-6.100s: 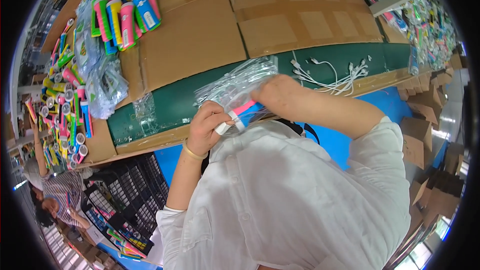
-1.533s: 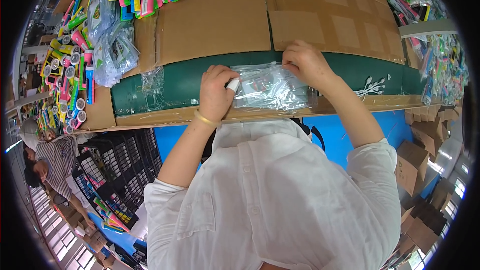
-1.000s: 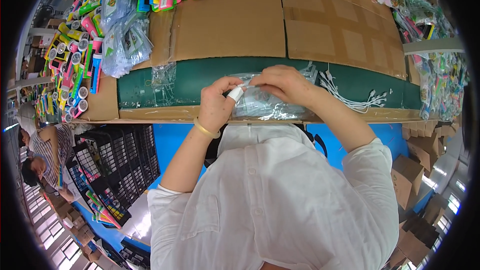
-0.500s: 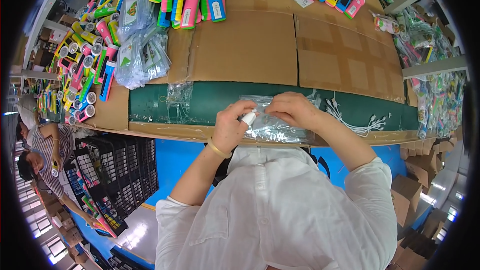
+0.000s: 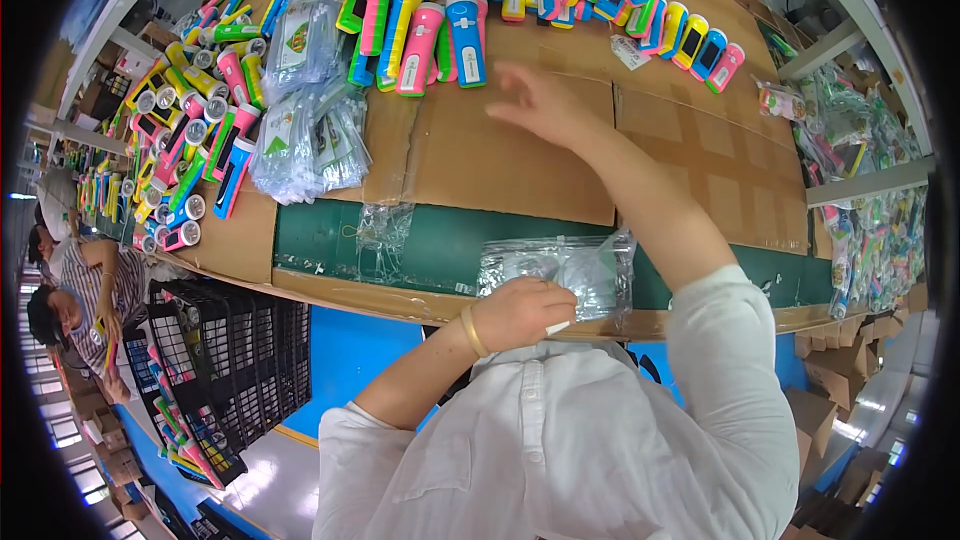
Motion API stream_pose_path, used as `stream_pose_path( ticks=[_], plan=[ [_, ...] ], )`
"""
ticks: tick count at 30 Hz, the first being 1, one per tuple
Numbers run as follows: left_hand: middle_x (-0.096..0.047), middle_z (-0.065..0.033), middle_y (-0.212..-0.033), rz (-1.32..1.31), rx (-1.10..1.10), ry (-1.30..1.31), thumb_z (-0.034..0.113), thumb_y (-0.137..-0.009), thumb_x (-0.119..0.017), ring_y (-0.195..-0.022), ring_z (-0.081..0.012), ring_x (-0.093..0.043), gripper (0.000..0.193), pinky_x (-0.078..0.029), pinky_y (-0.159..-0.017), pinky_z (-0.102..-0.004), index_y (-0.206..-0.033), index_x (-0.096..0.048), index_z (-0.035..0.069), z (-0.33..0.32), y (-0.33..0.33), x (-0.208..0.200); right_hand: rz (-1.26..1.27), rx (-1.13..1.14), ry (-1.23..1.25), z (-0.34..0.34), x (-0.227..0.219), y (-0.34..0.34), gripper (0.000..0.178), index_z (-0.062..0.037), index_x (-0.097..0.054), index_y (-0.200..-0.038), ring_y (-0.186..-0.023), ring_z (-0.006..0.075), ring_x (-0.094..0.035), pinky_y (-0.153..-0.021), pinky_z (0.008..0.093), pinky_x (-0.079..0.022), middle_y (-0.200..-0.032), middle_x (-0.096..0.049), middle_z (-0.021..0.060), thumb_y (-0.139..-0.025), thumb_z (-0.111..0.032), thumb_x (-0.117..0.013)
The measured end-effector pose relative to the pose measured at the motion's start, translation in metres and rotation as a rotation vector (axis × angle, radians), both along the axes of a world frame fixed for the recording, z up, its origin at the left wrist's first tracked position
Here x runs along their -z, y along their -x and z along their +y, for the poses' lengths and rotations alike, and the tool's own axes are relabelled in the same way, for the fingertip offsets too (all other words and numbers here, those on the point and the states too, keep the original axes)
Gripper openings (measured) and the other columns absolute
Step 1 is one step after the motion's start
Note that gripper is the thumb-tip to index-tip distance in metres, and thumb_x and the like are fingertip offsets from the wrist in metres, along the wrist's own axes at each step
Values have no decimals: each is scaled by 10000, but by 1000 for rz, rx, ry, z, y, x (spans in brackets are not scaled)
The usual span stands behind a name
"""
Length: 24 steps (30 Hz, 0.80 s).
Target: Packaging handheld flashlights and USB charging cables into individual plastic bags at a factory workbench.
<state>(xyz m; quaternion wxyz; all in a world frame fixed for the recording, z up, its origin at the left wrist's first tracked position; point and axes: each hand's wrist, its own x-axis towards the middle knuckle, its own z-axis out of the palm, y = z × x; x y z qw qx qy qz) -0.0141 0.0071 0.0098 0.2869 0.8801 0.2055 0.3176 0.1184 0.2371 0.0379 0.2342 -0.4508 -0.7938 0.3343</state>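
My left hand (image 5: 518,314) is closed near the table's front edge, against the clear plastic bag (image 5: 597,280). From its fingers pokes the end of a small white piece (image 5: 558,327); the rest is hidden, so its kind cannot be told. Out over the cardboard, my right hand (image 5: 545,108) is empty with its fingers apart. Closest to it stands a blue flashlight (image 5: 466,40), beside a pink flashlight (image 5: 420,50) in a row of bright flashlights. My right forearm crosses above the green strip.
Flat clear bags (image 5: 310,145) are stacked left of the flashlights, with more flashlights (image 5: 185,140) heaped beyond. Packed bags (image 5: 865,140) pile up at the far right. A black crate (image 5: 240,360) stands lower left, near a co-worker in a striped shirt (image 5: 85,280).
My right hand has left the plastic bag and moved forward toward the flashlights. My left hand has shifted nearer the table edge with the white piece. The white cables are now hidden from view.
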Motion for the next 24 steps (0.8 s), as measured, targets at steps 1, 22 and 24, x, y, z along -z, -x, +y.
stream_pose_path(
  ticks=[1,22,24],
  plan=[
    [-681,-64,-1049,25,0,6,26,-735,-679,-956,-255,-669,200,-549,-794,-372,-923,-674,95,-2,-3,2,-40,149,-135,14,-1,27,831,-55,-451,-1452,-1125,288,-651,-926,420,-526,-1212,-650,144,-790,-382,-834],
    [-647,-58,-892,-70,-174,104,36,-767,-709,-794,-265,-657,170,-535,-681,-368,-927,-725,91,-3,4,3,593,8,589,-143,-20,-104,642,-13,-442,-1437,-1123,203,-631,-921,362,-529,-1220,-648,114,-938,-337,-686],
    [-647,-62,-892,-74,-163,98,27,-762,-721,-796,-262,-658,174,-539,-682,-367,-925,-727,87,-6,-1,1,709,-56,585,-172,-9,-112,560,-6,-485,-1365,-1131,210,-632,-994,389,-508,-1231,-645,109,-899,-172,-750]
  ],
)
